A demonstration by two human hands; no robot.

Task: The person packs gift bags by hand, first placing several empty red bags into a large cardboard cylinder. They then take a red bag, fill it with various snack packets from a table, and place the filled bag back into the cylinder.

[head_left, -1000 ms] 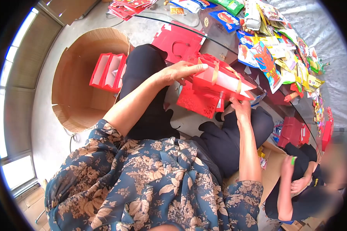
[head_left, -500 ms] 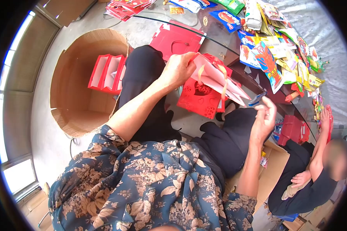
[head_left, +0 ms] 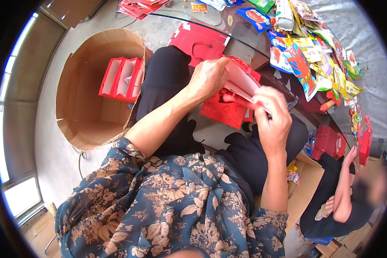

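A red gift bag (head_left: 222, 112) with a pale inside and hearts on its front is held above my lap. My left hand (head_left: 210, 78) is closed on the bag's upper left rim. At the right end of the bag's opening, my right hand (head_left: 274, 112) pinches the rim or handle, its fingers slightly blurred. A flat red bag (head_left: 198, 43) with a handle lies beyond my left hand, near the glass table's edge.
A round-looking cardboard box (head_left: 84, 116) at left holds red bags (head_left: 124, 77). Snack packets (head_left: 303, 64) are heaped on the glass table. Another open carton (head_left: 307, 182) stands by my right forearm. A seated co-worker (head_left: 331, 202) is at far right.
My right hand has moved left and closed at the bag's rim. The small blue packet near it is mostly hidden now. The co-worker's raised arm has lowered slightly.
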